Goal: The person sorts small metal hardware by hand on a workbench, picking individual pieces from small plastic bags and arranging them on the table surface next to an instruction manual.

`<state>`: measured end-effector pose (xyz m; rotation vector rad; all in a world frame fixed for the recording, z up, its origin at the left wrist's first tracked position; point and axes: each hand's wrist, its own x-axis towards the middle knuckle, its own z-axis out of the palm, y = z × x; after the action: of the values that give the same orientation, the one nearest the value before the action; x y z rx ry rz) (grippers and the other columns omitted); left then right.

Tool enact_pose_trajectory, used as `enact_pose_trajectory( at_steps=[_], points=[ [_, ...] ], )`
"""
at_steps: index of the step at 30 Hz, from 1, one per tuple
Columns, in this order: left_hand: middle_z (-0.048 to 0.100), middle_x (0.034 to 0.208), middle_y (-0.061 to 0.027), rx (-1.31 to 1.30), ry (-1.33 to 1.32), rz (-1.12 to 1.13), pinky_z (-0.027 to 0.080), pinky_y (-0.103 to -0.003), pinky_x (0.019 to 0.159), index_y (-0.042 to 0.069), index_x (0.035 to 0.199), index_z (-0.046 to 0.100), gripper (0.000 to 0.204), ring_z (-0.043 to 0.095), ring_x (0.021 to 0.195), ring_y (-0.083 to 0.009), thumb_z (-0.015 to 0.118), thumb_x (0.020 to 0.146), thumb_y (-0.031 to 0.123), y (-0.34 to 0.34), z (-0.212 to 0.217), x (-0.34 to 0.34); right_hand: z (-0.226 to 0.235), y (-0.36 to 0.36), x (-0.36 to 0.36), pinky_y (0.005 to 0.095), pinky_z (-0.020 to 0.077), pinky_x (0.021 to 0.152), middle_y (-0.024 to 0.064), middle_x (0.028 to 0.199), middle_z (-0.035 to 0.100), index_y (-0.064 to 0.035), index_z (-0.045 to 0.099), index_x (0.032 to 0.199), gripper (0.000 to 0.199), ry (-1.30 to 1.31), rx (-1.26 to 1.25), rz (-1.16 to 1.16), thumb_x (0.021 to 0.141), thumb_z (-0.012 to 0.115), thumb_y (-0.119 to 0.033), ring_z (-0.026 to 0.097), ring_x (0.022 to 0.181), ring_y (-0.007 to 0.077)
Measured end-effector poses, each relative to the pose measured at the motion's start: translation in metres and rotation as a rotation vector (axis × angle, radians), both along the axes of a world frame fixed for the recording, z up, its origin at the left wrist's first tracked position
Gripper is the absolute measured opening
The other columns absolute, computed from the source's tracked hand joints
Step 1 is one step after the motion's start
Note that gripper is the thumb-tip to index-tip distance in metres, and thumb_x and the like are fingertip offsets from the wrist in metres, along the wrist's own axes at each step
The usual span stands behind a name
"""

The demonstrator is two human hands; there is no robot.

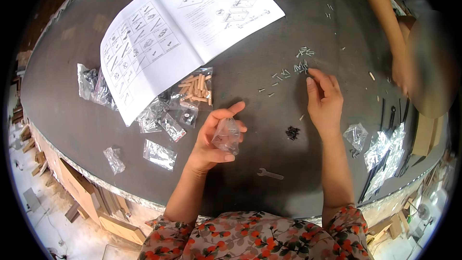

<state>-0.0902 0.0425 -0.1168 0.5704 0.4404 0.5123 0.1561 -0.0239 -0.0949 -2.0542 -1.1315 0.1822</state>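
Note:
My left hand [214, 137] is closed around a small crumpled clear plastic bag [226, 136], its index finger stretched out past it. My right hand [326, 98] is at the edge of a loose pile of small silver screws [301, 67]. Its index fingertip reaches the nearest screws, the thumb sits slightly apart below, and the other fingers curl; I see nothing held between them. More silver screws [276, 77] lie scattered to the left of the pile. Between my forearms is a small heap of black screws [292, 133]. A flat open-end wrench [270, 174] lies nearer to me.
An open instruction booklet [192, 24] covers the far left, beside a bag of wooden dowels [197, 87] and several small plastic bags [160, 154]. At right lie a crumpled bag [356, 136], black rods [383, 115] and shiny wrapping [385, 159]. Another person's arm [392, 33] rests at the far right.

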Motion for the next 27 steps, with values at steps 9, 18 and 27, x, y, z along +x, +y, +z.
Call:
enact_pose_trajectory(
  at_steps=[9,18,27],
  points=[
    [0.029,0.137,-0.0204,-0.011,-0.025,0.004,0.045,-0.030,0.078,0.008,0.121,0.042,0.080,0.053,0.101,-0.0186,0.075,0.048,-0.001,0.000,0.001,0.001,-0.002,0.003,-0.009,0.0252,0.0434,0.056,0.0061,0.085,0.054,-0.0109,0.065,0.099,0.020,-0.209,-0.061,0.109,0.080,0.059,-0.006,0.053,0.064,0.0143],
    [0.031,0.137,-0.0190,-0.006,-0.025,0.001,0.044,-0.030,0.078,0.008,0.121,0.042,0.080,0.053,0.101,-0.0188,0.074,0.048,-0.002,0.001,0.001,0.000,-0.002,0.003,-0.009,0.0297,0.0471,0.058,0.0041,0.082,0.052,-0.0144,0.067,0.094,0.025,-0.289,-0.058,0.140,0.072,0.064,-0.004,0.055,0.073,0.0192],
    [0.031,0.135,-0.0239,-0.008,0.038,0.044,0.045,-0.030,0.075,0.006,0.119,0.044,0.080,0.054,0.098,-0.0222,0.076,0.046,0.003,-0.002,0.004,0.002,0.008,0.003,-0.011,0.0297,0.0464,0.058,0.0099,0.089,0.057,-0.0042,0.063,0.095,0.018,-0.010,-0.010,0.099,0.077,0.060,-0.004,0.057,0.068,0.0210]
  ],
)
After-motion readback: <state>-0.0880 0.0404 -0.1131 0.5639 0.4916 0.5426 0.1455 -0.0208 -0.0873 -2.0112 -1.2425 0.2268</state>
